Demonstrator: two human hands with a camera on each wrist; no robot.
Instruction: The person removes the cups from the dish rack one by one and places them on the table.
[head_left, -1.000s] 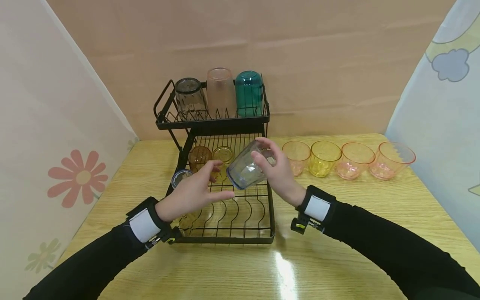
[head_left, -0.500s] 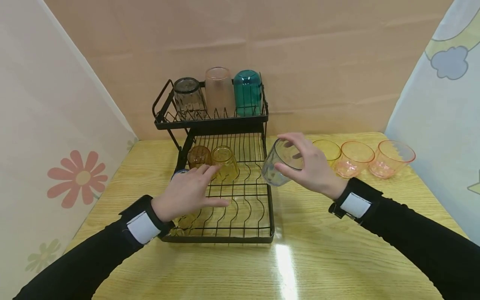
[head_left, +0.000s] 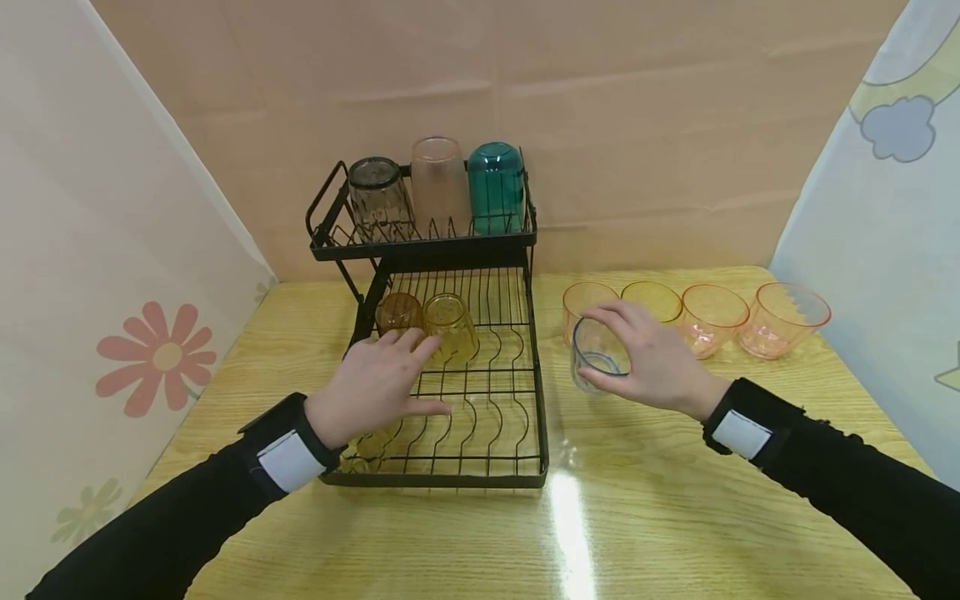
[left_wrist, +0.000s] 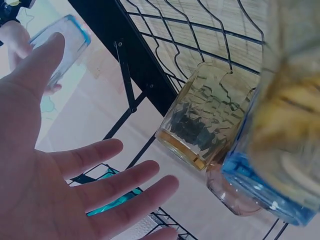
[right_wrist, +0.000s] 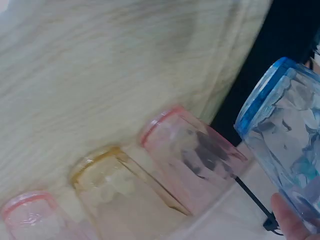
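Observation:
My right hand (head_left: 660, 358) grips a clear blue-tinted glass (head_left: 588, 379) by its side, thumb and fingers around it below the rim. It is upright, mouth up, over the table just right of the black dish rack (head_left: 442, 481). The right wrist view shows its thick blue base (right_wrist: 265, 95). My left hand (head_left: 371, 387) hovers over the rack's lower tier with fingers spread, holding nothing. A brown glass (head_left: 399, 314) and a yellow glass (head_left: 452, 331) stand upside down just beyond its fingers. A blue-based glass (left_wrist: 270, 192) is mostly hidden beneath that hand in the head view.
On the upper tier stand a grey glass (head_left: 381, 200), a tall pinkish glass (head_left: 441, 187) and a teal glass (head_left: 497, 187). Along the table's right, a yellow glass (head_left: 652, 298) and several pink glasses (head_left: 708, 321) form a row. Another yellow glass (head_left: 367, 454) sits at the rack's front left.
My right hand has carried the blue-tinted glass from above the rack rightward to the table, turning it from tilted to upright. My left hand has drawn back slightly left.

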